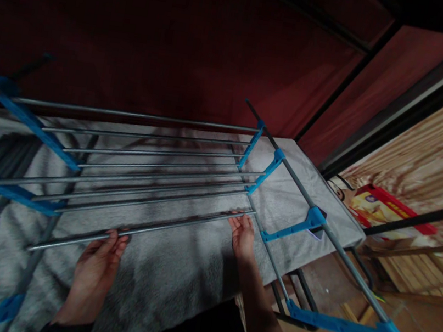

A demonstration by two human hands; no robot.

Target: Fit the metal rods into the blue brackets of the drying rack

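A clothes drying rack with grey metal rods [140, 176] and blue plastic brackets [264, 172] stands over a grey towel [172, 269] spread beneath it. My left hand [95, 272] reaches up under the nearest rod [163, 224], its fingertips touching the rod near its left end. My right hand [242, 235] touches the same rod close to its right end, fingers curled at the metal. That rod lies loose at an angle, its ends not seated in a bracket that I can see.
A dark red wall fills the background. A side wing of the rack [341, 256] with blue arms juts out to the right. A red and yellow box [381, 209] lies on the wooden floor at right. A black wristband [66, 331] sits on my left wrist.
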